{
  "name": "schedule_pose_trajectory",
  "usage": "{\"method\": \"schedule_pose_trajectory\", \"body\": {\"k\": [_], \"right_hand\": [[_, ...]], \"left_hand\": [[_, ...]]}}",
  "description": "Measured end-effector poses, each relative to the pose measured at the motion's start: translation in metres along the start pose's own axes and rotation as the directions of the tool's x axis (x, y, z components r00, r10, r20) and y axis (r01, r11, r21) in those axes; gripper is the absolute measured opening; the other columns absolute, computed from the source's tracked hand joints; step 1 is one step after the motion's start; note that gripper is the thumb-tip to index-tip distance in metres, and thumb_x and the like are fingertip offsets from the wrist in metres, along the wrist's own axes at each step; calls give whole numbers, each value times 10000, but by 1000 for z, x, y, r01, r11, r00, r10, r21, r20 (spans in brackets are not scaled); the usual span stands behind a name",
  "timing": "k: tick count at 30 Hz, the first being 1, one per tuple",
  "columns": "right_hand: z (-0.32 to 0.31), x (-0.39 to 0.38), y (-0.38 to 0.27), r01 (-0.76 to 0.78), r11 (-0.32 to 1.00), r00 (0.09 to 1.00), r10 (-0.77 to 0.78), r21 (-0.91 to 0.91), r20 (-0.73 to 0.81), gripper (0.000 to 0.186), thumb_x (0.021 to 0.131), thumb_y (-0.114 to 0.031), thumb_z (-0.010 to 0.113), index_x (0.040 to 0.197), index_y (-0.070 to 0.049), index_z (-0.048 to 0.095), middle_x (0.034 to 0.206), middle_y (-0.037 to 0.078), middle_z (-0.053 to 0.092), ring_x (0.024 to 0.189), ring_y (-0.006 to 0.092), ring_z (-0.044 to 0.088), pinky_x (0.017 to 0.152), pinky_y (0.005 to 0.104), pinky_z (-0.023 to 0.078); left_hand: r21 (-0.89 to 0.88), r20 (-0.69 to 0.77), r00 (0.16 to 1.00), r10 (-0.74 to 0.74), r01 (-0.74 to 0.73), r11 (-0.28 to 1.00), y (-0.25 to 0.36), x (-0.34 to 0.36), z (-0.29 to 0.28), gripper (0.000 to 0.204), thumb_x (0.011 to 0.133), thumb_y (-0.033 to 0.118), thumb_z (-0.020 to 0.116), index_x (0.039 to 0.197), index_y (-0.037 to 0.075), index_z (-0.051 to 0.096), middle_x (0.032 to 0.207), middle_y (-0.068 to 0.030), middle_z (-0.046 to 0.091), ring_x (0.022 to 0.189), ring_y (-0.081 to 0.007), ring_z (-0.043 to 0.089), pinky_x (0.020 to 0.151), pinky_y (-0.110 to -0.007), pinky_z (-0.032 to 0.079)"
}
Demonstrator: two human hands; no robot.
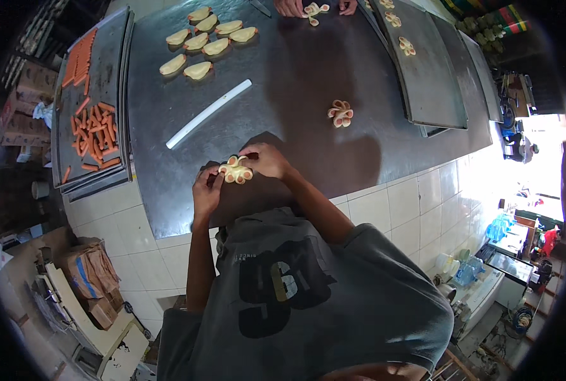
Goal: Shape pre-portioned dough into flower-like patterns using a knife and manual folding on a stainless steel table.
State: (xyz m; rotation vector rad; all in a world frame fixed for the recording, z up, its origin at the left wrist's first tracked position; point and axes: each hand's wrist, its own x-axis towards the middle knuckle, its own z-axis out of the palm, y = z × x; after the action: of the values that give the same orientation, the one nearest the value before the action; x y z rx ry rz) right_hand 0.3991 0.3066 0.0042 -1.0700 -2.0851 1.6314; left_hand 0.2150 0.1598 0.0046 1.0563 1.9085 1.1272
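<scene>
Near the front edge of the dark table, a flower-shaped piece of dough with sausage slices (237, 173) lies between my hands. My left hand (207, 192) pinches its left side with fingers and thumb. At its upper right, my right hand (267, 160) has its fingertips closed on one of the petals. Farther right rests a second sausage-dough flower (341, 113), with its slices bunched together. A white rod (209, 114) lies slanted beyond my hands. Several sausages wrapped in pale dough (216, 47) sit at the far left of the table.
On the left, a metal tray (108, 70) holds many sausages (94, 136). Stacked trays (432, 76) at the right carry several dough flowers (407, 46). Across the table, another person's hands (289, 7) are at a dough flower (315, 11); a blade (260, 7) lies nearby.
</scene>
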Motion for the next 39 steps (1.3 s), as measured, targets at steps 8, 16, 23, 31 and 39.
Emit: {"method": "schedule_pose_trajectory", "body": {"k": [8, 16, 23, 31, 39], "right_hand": [[-4, -2, -5, -65, 998, 998, 66, -4, 22, 359, 860, -302, 760, 1112, -49, 729, 1049, 123, 743, 946, 253, 712, 821, 355, 540], [-1, 0, -3, -44, 999, 996, 44, 3, 77, 350, 886, -277, 741, 1139, -36, 715, 1037, 132, 733, 931, 215, 698, 815, 338, 539], [-7, 3, 3, -10, 1000, 999, 10, -3, 32, 331, 898, -272, 731, 1120, -27, 723, 988, 139, 746, 868, 218, 714, 777, 332, 537], [-12, -4, -7, -91, 995, 995, 89, 42, 48, 334, 916, -258, 720, 1148, -18, 716, 1025, 145, 746, 901, 191, 705, 787, 330, 539], [-3, -4, -10, -53, 998, 998, 52, 34, 21, 312, 904, -215, 711, 1144, -16, 714, 1002, 152, 746, 905, 221, 710, 794, 343, 541]], "left_hand": [[-1, -16, 1000, 10, -10, 1000, 5, -1, 1, 197, 942, 157, 703, 1075, 11, 693, 969, -76, 648, 851, -156, 634, 784, -293, 514], [-16, -48, 999, -10, 9, 1000, -7, -2, 0, 191, 954, 157, 693, 1065, 1, 695, 977, -69, 647, 879, -143, 618, 802, -290, 502], [-21, -93, 995, 30, -32, 999, 1, 5, 9, 120, 903, 107, 698, 945, -1, 669, 876, -136, 694, 798, -216, 694, 746, -329, 541], [-41, -110, 994, 15, -20, 999, 10, 1, 11, 129, 932, 99, 644, 1015, 6, 679, 910, -128, 716, 814, -182, 696, 756, -310, 542], [-67, -62, 998, 25, -29, 997, -4, -4, 7, 138, 978, 62, 609, 1080, 3, 679, 971, -52, 694, 913, -123, 627, 841, -273, 501]]}}
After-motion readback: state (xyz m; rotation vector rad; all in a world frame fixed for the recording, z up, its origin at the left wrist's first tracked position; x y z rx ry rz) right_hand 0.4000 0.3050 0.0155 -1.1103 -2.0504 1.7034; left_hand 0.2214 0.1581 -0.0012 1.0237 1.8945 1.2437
